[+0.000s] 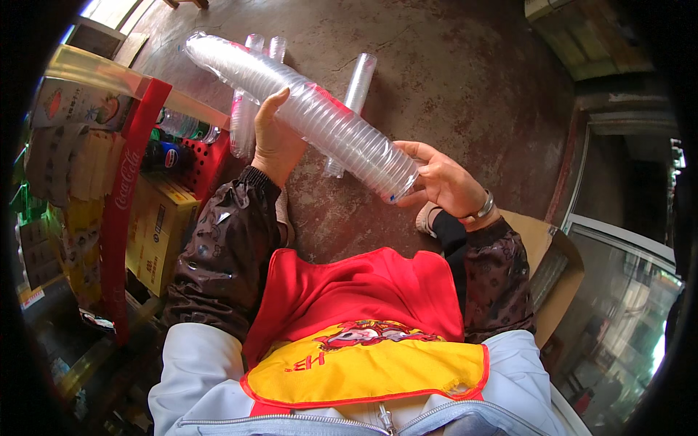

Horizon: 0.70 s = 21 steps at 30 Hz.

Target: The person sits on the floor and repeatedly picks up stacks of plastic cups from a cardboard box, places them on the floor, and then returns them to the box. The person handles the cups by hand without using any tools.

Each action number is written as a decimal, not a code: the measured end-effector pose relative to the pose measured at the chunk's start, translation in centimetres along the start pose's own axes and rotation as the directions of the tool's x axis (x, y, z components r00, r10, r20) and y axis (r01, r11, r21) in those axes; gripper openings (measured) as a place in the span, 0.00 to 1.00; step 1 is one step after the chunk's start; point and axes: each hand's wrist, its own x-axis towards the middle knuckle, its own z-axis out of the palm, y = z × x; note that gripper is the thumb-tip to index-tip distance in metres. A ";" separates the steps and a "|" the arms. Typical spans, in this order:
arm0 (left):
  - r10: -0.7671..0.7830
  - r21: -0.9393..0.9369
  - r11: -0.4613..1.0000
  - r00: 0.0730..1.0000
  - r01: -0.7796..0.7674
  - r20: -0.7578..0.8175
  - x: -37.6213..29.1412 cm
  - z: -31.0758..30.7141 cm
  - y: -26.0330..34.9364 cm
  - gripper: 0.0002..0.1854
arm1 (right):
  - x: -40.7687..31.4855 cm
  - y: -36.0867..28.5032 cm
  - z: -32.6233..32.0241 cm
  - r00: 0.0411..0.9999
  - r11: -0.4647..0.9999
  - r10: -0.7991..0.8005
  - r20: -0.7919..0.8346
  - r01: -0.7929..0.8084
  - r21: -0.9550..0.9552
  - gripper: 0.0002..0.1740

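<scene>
A long sleeve of nested clear plastic cups (327, 117) is held slantwise in front of me, its far end up to the left. My left hand (280, 136) grips it near the middle from below, thumb on top. Around the lower right end curl the fingers of my right hand (444, 180), which has a metal bangle at the wrist. Beneath it, on the floor, lie more cup stacks: one stack (360, 84) partly hidden behind the sleeve, another (242, 125) left of my left hand, and two tops showing beyond the sleeve.
On the left stands a red-edged Coca-Cola shelf (131, 180) with packets, bottles and a yellow carton (158, 234). An open cardboard box (551, 267) is beside my right arm, near a glass-panelled cabinet (616, 305). The floor (469, 82) is worn concrete. A red and yellow apron (371, 305) covers my lap.
</scene>
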 end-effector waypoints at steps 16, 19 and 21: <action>-0.021 -0.029 0.999 1.000 0.021 0.008 0.1 -0.2 0.0 0.20 | 0.7 1.0 0.4 0.998 0.998 -0.053 -0.020 0.053 0.014 0.36; -0.001 -0.019 1.000 1.000 0.001 -0.008 -0.1 0.0 0.0 0.19 | 0.7 0.8 0.6 0.998 0.998 -0.057 -0.017 0.057 0.019 0.36; 0.006 -0.028 1.000 1.000 -0.007 -0.012 -0.1 0.2 0.1 0.19 | 0.7 0.6 0.8 0.998 0.998 -0.061 -0.021 0.062 0.033 0.36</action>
